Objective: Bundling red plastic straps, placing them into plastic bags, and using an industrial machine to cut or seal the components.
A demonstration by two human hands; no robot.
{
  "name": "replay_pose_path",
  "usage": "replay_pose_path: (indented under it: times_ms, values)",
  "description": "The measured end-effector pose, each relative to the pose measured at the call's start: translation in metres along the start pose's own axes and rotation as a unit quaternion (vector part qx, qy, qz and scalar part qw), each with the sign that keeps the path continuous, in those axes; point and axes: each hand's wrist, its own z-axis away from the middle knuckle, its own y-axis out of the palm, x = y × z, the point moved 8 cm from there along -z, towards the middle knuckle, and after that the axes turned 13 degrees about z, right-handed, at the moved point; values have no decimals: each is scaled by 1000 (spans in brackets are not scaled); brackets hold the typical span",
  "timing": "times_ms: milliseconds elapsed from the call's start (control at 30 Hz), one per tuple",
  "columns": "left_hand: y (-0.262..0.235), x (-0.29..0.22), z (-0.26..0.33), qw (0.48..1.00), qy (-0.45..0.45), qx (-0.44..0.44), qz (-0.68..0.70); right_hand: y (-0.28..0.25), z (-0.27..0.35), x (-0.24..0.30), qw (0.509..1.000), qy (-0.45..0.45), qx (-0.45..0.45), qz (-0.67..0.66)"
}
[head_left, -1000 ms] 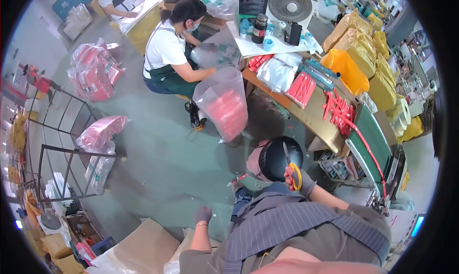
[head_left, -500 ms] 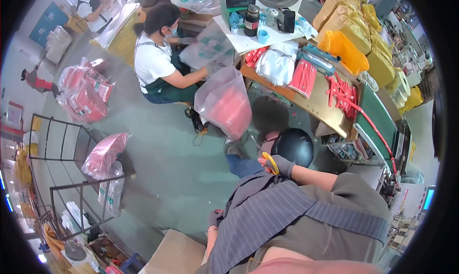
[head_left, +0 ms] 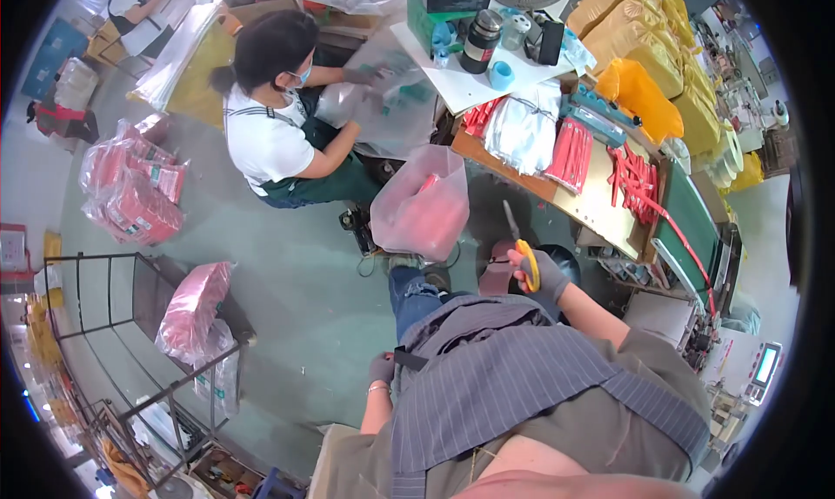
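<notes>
Since the earlier frames, the person's body has come closer to the clear bag of red packs (head_left: 422,207), and the black round seat (head_left: 564,262), in plain view before, is now partly hidden behind the right hand (head_left: 541,273). The left hand (head_left: 383,368), swung out from the body a second ago, is now beside the apron (head_left: 504,386).

In the head view, the right hand, in a grey fingerless glove, grips the yellow-handled scissors (head_left: 522,248) by the handles, with the blade end pointing away from the body. The scissors are in the air, near the seat and short of the table (head_left: 609,229), which bears red strips (head_left: 633,186). The left hand, also gloved, hangs low with fingers bent; whether it holds anything I cannot tell. Beyond the bag, a seated co-worker (head_left: 270,142) reaches both hands to clear plastic sheeting (head_left: 409,107).
</notes>
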Motion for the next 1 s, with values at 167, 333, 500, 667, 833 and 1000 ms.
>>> replay_pose_path:
  times_ms: [167,333,500,667,833,1000]
  values:
    - [-28,-74,-80,994,22,70,-75,-23,-5,-26,995,60,-70,-23]
    - [-74,-186,-136,990,76,68,-94,1,-14,-37,977,128,-108,-133]
    - [-88,-225,-192,981,123,77,-129,51,-26,12,982,136,-99,-81]
    - [-86,-225,-218,974,91,127,-165,77,-29,17,982,154,-86,-62]
    - [-82,-208,-229,954,68,172,-235,76,-23,26,977,163,-127,-42]
    - [-81,-215,-245,951,82,180,-238,74,-19,36,975,159,-153,-40]
